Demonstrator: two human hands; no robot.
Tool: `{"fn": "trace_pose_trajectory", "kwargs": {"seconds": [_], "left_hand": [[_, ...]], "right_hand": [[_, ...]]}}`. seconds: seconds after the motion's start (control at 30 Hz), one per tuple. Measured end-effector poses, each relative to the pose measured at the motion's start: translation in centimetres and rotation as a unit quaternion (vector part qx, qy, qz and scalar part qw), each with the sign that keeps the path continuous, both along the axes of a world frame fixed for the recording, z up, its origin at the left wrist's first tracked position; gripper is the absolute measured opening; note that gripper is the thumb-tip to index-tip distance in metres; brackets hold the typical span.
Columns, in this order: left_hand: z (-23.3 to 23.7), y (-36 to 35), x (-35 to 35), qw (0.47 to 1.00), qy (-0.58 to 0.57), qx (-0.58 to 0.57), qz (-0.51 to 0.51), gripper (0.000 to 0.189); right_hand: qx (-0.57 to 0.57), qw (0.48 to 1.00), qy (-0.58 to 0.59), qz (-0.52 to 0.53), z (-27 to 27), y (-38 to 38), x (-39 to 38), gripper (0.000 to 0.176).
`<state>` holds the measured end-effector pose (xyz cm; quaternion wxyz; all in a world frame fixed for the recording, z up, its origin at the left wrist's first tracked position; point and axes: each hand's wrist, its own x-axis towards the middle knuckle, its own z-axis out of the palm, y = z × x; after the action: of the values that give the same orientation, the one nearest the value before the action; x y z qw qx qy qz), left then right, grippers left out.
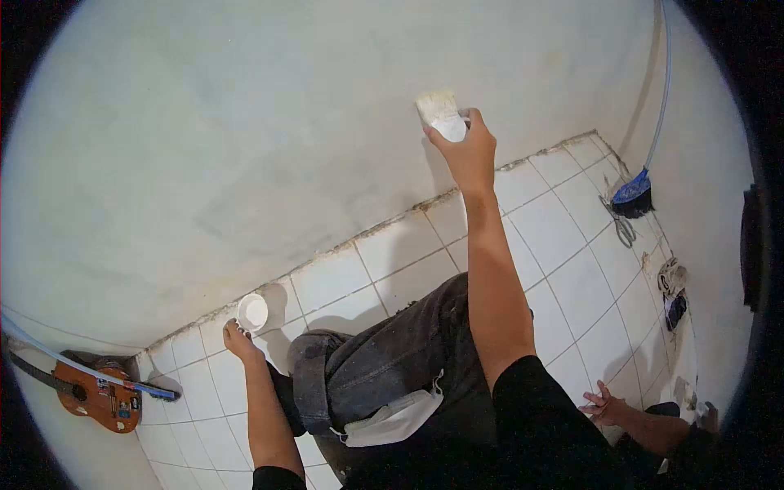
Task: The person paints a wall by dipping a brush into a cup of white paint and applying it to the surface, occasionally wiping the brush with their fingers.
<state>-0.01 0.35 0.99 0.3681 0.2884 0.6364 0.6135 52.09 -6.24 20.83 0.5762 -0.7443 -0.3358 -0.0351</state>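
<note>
My right hand (472, 151) is closed around a wide paintbrush (438, 108), fingers on its white-coated body. The pale bristles are up against the whitish wall (310, 106), well above the floor line. Lower left, my left hand (238, 341) grips a small white cup (254, 313) by its side, close to the foot of the wall. White stuff shows inside the cup. A white face mask (396, 419) lies over my dark trousers (392, 343).
White floor tiles (563, 237) meet the wall along a rough, chipped edge. An orange guitar (98, 400) and a blue-headed broom (151, 390) stand at left. Another blue broom (634, 194), scissors (625, 233) and crumpled cloth (673, 278) are at right. Another person's hand (606, 406) rests lower right.
</note>
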Motion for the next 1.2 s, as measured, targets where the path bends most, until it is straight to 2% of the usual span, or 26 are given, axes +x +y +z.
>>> {"fn": "trace_pose_trajectory", "kwargs": {"seconds": [0.1,0.17,0.23,0.33,0.47,0.53,0.57,0.63,0.67,0.83,0.87,0.9,0.97,1.03,1.1,1.13,1.2], "left_hand": [[0.1,0.0,0.1,1.0,0.005,-0.007,0.007,0.014],[0.1,0.0,0.1,1.0,0.01,-0.012,0.014,0.015],[0.1,0.0,0.0,1.0,0.01,-0.02,-0.001,0.016],[0.0,-0.2,-0.4,1.0,0.016,-0.007,-0.014,0.015],[-0.1,0.0,-0.2,1.0,0.017,-0.012,0.012,0.014],[0.1,0.0,-0.1,1.0,0.002,-0.015,0.001,0.014],[0.1,0.1,0.0,1.0,0.001,-0.014,0.001,0.014],[0.4,0.0,0.3,1.0,0.007,-0.017,0.0,0.014],[0.4,-0.1,0.3,1.0,0.011,-0.019,-0.001,0.014],[0.9,-0.4,0.5,1.0,0.003,-0.013,0.015,0.014],[0.9,-0.4,0.5,1.0,0.001,-0.012,0.016,0.014],[0.7,-0.3,0.4,1.0,0.007,-0.013,0.01,0.014],[0.7,-0.2,0.5,1.0,0.011,-0.01,0.001,0.014],[0.7,-0.2,0.4,1.0,-0.001,-0.006,0.005,0.013],[0.5,-0.2,0.4,1.0,0.002,-0.003,0.004,0.013],[0.5,-0.2,0.4,1.0,0.005,-0.005,0.007,0.013],[0.5,0.0,0.2,1.0,0.008,-0.004,0.011,0.014]], "right_hand": [[-0.008,1.0,0.015,0.015,0.6,-1.2,-0.3,0.056],[0.065,0.998,-0.015,-0.004,1.2,-1.4,-0.6,0.056],[0.079,0.996,-0.036,0.001,1.7,-0.6,0.0,0.056],[-0.037,0.998,-0.056,-0.007,1.4,0.2,-0.1,0.061],[-0.076,0.997,-0.019,0.0,-0.6,-0.2,0.0,0.058],[-0.048,0.998,0.027,0.017,0.7,-1.7,-0.6,0.061],[-0.047,0.998,0.026,0.017,1.4,-1.8,-0.6,0.061],[0.046,0.999,-0.023,0.01,2.2,-1.2,-0.6,0.062],[0.044,0.999,-0.019,0.009,2.0,-0.6,-0.3,0.062],[-0.072,0.996,-0.048,-0.02,-1.6,0.9,0.1,0.064],[-0.117,0.993,0.007,0.019,-1.7,0.5,0.2,0.063],[-0.116,0.993,0.005,0.018,-1.2,-0.2,-0.2,0.063],[-0.097,0.994,0.046,0.019,0.2,-1.7,-0.8,0.062],[-0.051,0.998,0.005,0.021,1.3,-1.9,-0.9,0.061],[0.059,0.998,-0.037,0.003,2.1,-1.0,-0.8,0.061],[0.057,0.998,-0.036,0.001,1.6,-0.5,-0.3,0.061],[-0.047,0.999,-0.028,-0.005,-0.3,1.2,0.5,0.061]]}}
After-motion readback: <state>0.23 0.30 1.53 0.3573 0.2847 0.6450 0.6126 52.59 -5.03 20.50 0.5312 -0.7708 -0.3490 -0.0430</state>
